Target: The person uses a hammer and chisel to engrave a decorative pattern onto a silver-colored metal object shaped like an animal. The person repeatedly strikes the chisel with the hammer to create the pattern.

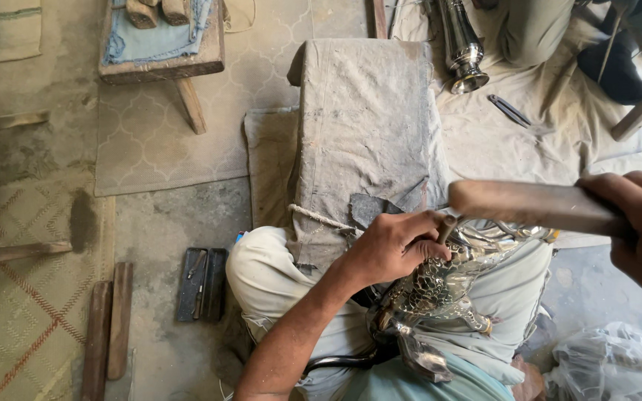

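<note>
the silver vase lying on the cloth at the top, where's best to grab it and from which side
Grip the silver vase around its narrow waist just above the flared foot, coming from the side across its length. It lies on the cloth and the body widens beyond, so the fingers would probably close best at that narrowing.

The cloth-covered bench lies bare along its top, open for a hand. At its near edge the left hand, wooden mallet and silver metal figure crowd the lap.
</note>
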Demonstrator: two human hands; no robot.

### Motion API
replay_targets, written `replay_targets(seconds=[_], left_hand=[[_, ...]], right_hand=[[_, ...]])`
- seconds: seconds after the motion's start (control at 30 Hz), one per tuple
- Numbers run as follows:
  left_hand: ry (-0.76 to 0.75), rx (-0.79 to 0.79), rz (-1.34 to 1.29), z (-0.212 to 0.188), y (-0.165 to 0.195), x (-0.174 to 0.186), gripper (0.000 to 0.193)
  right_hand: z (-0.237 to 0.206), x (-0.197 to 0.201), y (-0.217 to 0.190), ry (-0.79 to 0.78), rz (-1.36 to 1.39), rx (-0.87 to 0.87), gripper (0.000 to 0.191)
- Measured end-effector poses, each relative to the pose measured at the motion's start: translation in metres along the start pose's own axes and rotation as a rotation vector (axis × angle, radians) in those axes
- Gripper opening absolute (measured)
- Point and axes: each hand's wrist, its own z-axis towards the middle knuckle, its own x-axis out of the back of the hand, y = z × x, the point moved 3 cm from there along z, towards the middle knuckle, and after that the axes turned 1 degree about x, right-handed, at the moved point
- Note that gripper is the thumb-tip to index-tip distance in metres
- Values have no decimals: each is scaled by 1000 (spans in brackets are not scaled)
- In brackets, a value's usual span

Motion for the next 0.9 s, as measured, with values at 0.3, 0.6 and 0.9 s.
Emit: replay_targets(seconds=[0.3,0.6,0.9], left_hand=[[-24,-5,29,8,7,4,35],[-44,-14,18,8,9,8,34],[-48,-36,25,13,14,13,34]], right_hand=[[-3,-46,33,-2,699,-310,45],[-17,-21,6,260,487,-51,56],[-20,31,-20,111,523,-133,48]])
